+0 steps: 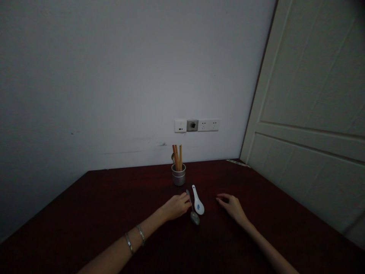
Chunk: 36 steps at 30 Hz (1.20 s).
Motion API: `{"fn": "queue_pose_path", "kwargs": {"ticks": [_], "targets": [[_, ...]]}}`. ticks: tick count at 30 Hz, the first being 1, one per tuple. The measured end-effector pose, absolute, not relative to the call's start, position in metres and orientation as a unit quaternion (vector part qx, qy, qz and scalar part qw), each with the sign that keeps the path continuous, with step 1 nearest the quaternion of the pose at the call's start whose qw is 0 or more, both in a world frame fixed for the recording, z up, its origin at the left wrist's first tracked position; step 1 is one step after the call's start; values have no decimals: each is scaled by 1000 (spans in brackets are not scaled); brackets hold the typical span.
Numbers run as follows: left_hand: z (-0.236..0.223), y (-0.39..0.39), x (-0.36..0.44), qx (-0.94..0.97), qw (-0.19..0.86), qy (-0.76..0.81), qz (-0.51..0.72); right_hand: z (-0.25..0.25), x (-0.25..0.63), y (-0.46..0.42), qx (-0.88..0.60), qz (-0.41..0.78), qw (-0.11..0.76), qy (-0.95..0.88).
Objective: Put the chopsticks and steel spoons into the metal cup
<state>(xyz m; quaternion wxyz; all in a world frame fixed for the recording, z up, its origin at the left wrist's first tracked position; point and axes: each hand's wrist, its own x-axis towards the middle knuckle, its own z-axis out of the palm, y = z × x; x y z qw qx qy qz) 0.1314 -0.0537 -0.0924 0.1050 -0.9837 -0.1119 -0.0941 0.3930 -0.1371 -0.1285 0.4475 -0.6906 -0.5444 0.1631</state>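
Note:
My left hand (177, 205) is closed around the handle of a metal spoon (195, 218), whose bowl points toward me. Just right of it lies a white ceramic soup spoon (199, 206) with a blue mark in its bowl. My right hand (232, 205) rests on the table farther right, thumb and fingers apart, holding nothing. Behind the spoons stands a metal cup (179, 178) with several wooden chopsticks (177, 158) and another spoon (172, 157) upright in it. The fingertips of my left hand are partly hidden.
The dark red table (128, 190) meets a pale wall (128, 76) at the back. Sockets and a switch plate (208, 125) sit on the wall above the cup. A panelled door (310, 114) borders the right side. A thin strip (238, 163) lies at the far right corner.

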Motion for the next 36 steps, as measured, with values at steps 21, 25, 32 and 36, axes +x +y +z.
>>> {"fn": "queue_pose_path", "kwargs": {"ticks": [21,25,32,36], "targets": [[-93,-47,142,-983,150,-62,-86,-143,397,-134,-673,183,488,-524],[-93,-46,141,-981,161,-54,-96,-142,397,-135,-679,186,476,-527],[-80,-45,125,-981,162,-52,-97,-140,396,-136,-680,186,483,-519],[-76,-44,114,-981,42,-88,-166,-139,395,-134,-675,208,491,-510]]}}
